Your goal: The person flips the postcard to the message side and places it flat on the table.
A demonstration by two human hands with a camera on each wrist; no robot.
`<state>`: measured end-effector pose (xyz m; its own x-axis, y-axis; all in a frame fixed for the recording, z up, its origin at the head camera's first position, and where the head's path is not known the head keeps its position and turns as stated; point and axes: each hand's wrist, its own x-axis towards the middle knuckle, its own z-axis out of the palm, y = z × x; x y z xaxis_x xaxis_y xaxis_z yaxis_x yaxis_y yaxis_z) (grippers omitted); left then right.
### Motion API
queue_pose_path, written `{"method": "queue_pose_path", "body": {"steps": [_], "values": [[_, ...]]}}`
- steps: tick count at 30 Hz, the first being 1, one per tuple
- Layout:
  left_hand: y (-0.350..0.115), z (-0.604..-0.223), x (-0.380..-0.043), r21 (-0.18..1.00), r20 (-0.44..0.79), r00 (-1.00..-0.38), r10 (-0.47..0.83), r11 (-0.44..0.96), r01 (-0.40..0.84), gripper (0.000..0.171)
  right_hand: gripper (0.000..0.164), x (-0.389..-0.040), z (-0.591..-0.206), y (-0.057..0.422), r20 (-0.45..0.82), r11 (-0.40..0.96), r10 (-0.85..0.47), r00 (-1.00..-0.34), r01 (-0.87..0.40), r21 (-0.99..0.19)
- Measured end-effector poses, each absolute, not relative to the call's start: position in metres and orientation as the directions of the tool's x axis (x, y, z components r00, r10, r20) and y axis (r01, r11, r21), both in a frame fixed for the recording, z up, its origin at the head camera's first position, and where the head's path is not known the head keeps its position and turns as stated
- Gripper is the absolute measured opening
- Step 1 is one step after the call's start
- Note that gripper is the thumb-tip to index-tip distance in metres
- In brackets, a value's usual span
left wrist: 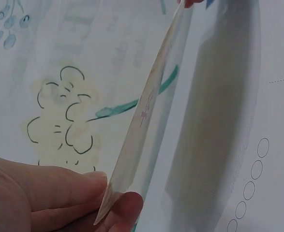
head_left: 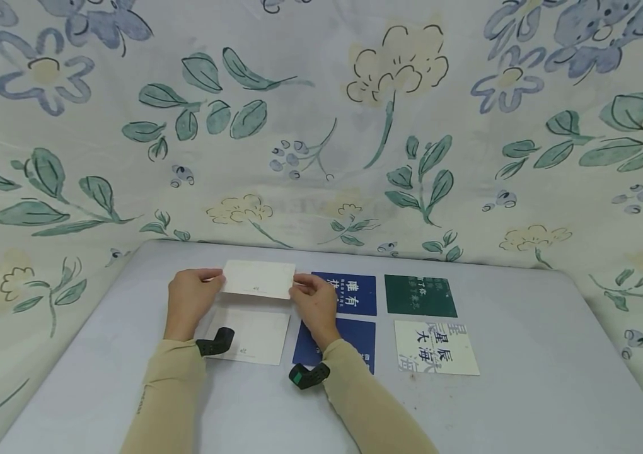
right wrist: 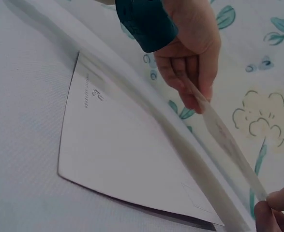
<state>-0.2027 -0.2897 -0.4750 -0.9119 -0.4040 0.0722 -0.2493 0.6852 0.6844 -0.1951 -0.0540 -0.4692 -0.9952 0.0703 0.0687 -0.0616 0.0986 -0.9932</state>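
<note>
Between my two hands a white postcard (head_left: 259,279) is lifted over the table, with a small printed mark at its lower edge. My left hand (head_left: 188,301) pinches its left end between thumb and fingers. The right hand (head_left: 318,308) pinches the right end. In the left wrist view the postcard (left wrist: 141,113) shows nearly edge-on, tilted up from the table. Just below it lies another white postcard (head_left: 253,337), blank side up, with small print and a faint stamp box visible in the right wrist view (right wrist: 127,140).
Right of these lie a blue card (head_left: 360,293) with white characters and a second blue card (head_left: 355,337), both partly covered by my right hand. Farther right are a green card (head_left: 420,296) and a cream card (head_left: 437,348). A floral curtain (head_left: 310,157) hangs behind the white table (head_left: 526,391).
</note>
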Motion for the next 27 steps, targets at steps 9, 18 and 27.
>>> {"method": "queue_pose_path", "body": {"steps": [9, 18, 27], "values": [[-0.291, -0.486, -0.208, 0.644, 0.089, -0.906, -0.414, 0.718, -0.265, 0.032, 0.023, -0.193, -0.466, -0.055, 0.105, 0.136, 0.084, -0.991, -0.093, -0.986], [-0.290, -0.495, -0.211, 0.625, 0.094, -0.895, -0.437, 0.726, -0.289, 0.031, 0.023, -0.191, -0.465, -0.055, 0.164, 0.208, 0.072, -0.984, -0.146, -0.967], [-0.285, -0.493, -0.209, 0.610, 0.076, -0.903, -0.423, 0.736, -0.294, 0.028, 0.024, -0.191, -0.467, -0.055, 0.157, 0.274, 0.054, -0.986, -0.137, -0.952]]}}
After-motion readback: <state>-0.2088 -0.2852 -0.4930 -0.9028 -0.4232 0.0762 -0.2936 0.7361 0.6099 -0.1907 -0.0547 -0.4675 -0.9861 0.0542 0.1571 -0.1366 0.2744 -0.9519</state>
